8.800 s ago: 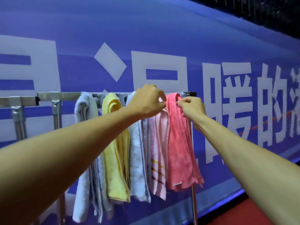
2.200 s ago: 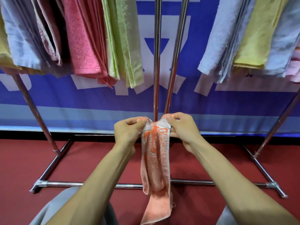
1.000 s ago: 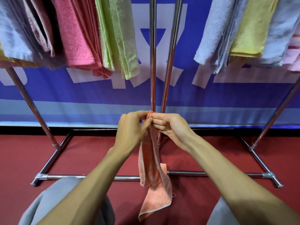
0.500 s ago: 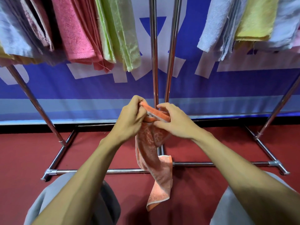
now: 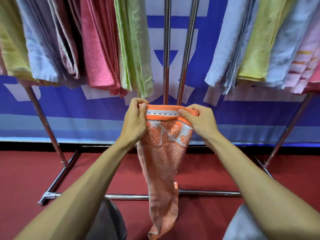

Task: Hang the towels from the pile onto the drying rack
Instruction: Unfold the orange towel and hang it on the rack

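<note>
An orange towel (image 5: 162,161) hung with its long axis vertical and its top hem stretched level, just in front of the drying rack's (image 5: 166,49) two central upright poles and below its hung towels (image 5: 97,49). Both arms reached forward. The left hand (image 5: 136,122) and right hand (image 5: 200,122) each kept a closed grip, pinching one top corner.
</note>
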